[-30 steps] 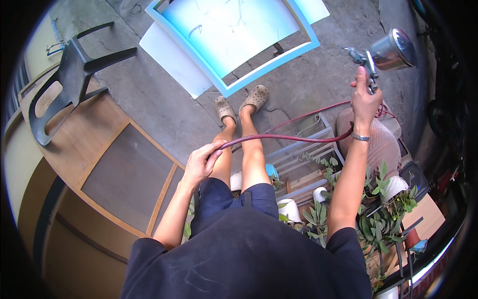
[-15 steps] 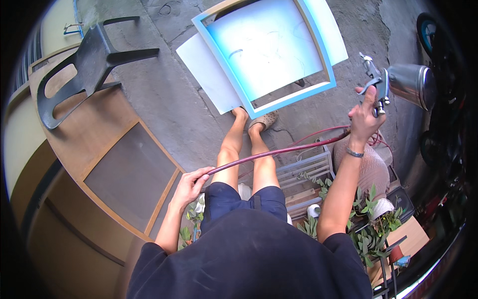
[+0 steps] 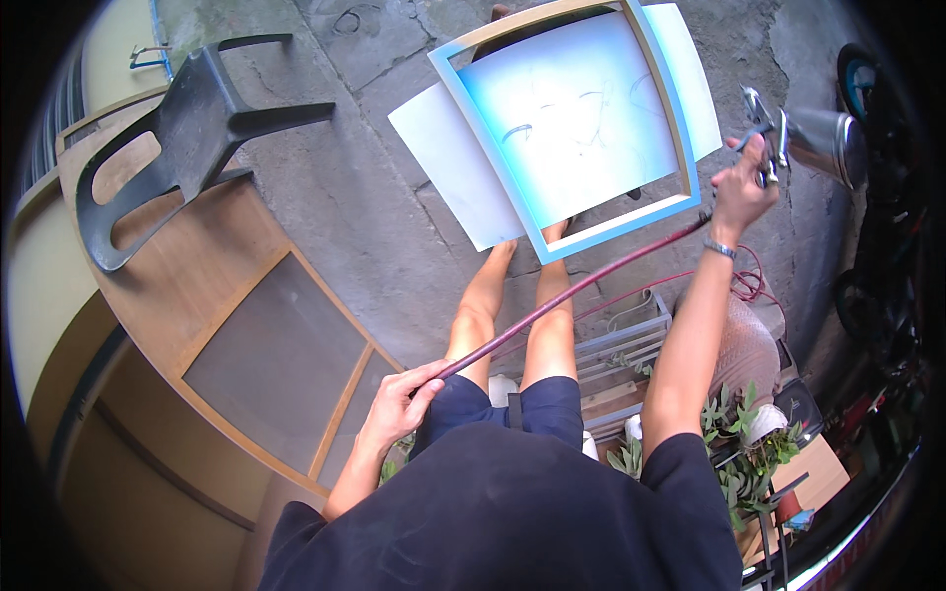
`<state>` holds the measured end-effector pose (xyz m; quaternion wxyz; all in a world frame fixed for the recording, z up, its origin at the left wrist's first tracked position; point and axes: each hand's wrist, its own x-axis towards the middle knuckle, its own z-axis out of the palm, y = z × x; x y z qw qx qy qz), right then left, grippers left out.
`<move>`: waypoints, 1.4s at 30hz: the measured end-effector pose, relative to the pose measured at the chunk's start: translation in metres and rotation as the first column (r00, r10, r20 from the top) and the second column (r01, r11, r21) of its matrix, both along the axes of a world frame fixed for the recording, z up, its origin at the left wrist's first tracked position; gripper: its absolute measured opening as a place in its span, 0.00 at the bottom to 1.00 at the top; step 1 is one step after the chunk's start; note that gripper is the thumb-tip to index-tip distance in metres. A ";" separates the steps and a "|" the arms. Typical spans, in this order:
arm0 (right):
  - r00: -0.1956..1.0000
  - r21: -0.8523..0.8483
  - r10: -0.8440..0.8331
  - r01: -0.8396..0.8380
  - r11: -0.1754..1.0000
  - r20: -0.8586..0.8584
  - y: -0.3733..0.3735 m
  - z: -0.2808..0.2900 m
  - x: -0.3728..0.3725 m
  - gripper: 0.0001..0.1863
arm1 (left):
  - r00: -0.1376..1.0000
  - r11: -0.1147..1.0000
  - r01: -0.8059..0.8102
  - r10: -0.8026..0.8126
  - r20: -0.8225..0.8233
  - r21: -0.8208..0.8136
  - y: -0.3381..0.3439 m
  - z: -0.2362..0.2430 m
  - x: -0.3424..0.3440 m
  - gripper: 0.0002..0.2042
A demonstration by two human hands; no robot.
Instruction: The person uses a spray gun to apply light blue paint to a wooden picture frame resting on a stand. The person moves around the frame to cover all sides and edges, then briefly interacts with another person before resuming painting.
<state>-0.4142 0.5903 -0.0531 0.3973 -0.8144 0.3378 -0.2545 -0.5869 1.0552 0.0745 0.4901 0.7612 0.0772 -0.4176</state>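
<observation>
My right hand [image 3: 744,197] is closed round the handle of a spray gun [image 3: 766,138], out to the right of the frame. A silver metal cup [image 3: 826,144] is attached to the gun and lies tilted sideways. From the gun a dark red hose [image 3: 567,295] runs across my body. Near my lap my left hand [image 3: 402,402] grips that hose. Ahead, a wooden frame [image 3: 621,236] partly coated light blue rests over a white board [image 3: 581,128] with a blue tint at its left side. White sheets [image 3: 458,163] stick out on both sides. What supports them is hidden.
A dark grey plastic chair [image 3: 192,128] lies tipped at the left beside a large wood-framed panel [image 3: 227,305]. Right of my legs are a slatted bench [image 3: 621,345], leafy plants [image 3: 739,473] and a coil of red hose [image 3: 754,281]. Dark wheels [image 3: 855,74] line the right edge.
My right hand has moved slightly up with the spray gun, which has turned. The frame and boards sit farther right and lower in view, and my feet now show less beneath them.
</observation>
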 end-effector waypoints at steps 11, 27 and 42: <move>0.967 0.259 0.250 -0.232 0.938 -0.040 0.119 -0.063 0.001 0.24 | 0.978 0.968 -0.197 0.206 -0.040 0.156 0.060 0.023 -0.019 0.12; 0.819 0.525 0.567 -0.522 0.672 0.088 0.172 -0.044 -0.029 0.15 | 0.973 0.948 -0.209 0.226 -0.047 0.240 0.088 0.027 -0.031 0.13; 0.904 0.291 0.426 -0.395 0.871 -0.047 0.085 -0.071 0.033 0.22 | 0.990 0.977 -0.138 0.138 0.013 0.160 0.013 0.022 0.006 0.13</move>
